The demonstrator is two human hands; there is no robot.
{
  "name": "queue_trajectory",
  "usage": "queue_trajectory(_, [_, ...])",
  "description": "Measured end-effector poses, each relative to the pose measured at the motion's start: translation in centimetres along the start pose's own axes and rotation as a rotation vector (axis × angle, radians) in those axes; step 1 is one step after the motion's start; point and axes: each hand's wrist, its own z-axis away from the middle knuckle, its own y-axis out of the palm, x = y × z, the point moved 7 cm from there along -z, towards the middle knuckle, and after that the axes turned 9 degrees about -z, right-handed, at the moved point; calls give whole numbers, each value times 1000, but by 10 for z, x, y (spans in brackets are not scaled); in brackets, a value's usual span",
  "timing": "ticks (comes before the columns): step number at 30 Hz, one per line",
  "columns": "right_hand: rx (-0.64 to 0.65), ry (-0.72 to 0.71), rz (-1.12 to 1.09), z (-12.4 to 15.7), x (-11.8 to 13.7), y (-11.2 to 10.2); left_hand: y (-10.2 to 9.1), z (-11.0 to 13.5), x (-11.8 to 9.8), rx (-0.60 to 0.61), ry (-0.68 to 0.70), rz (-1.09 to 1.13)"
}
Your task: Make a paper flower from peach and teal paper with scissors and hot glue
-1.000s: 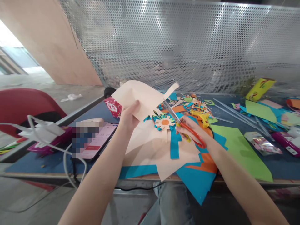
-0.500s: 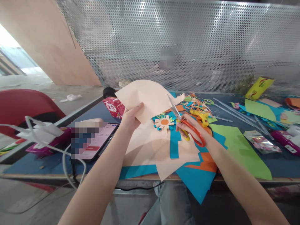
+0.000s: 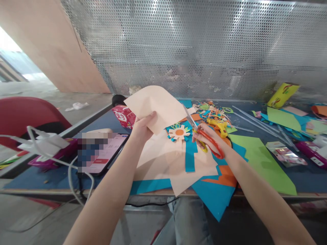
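Note:
My left hand point(image 3: 144, 126) pinches a curved sheet of cream paper point(image 3: 158, 105), thumb on top, and holds it above the table. In my right hand point(image 3: 208, 136) are scissors point(image 3: 214, 144) with red and yellow handles, their blades at the sheet's right edge. A small cream piece point(image 3: 192, 110) lies just beyond the blades. Below the sheet is a paper flower point(image 3: 180, 132) with an orange centre, cream petals and blue and green parts. Cream sheets point(image 3: 158, 163), a blue strip point(image 3: 189, 158) and blue paper point(image 3: 214, 199) lie under my hands.
A phone point(image 3: 106, 153) and a white charger with cables point(image 3: 48, 144) are at the left, near a red box point(image 3: 124, 115). A yellow glue gun point(image 3: 218, 126) and paper scraps point(image 3: 212, 110) lie behind my right hand. Green paper point(image 3: 260, 160) is at the right; a perforated metal panel point(image 3: 217, 41) stands behind.
The strip at the sheet's right edge has come off and lies beyond the blades. The scissors have closed further. Both hands have stayed almost in place.

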Motion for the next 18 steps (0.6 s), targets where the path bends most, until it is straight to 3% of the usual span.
queue_trajectory(18, [122, 102, -24, 0, -12, 7, -1, 0, 0, -58, -2, 34])
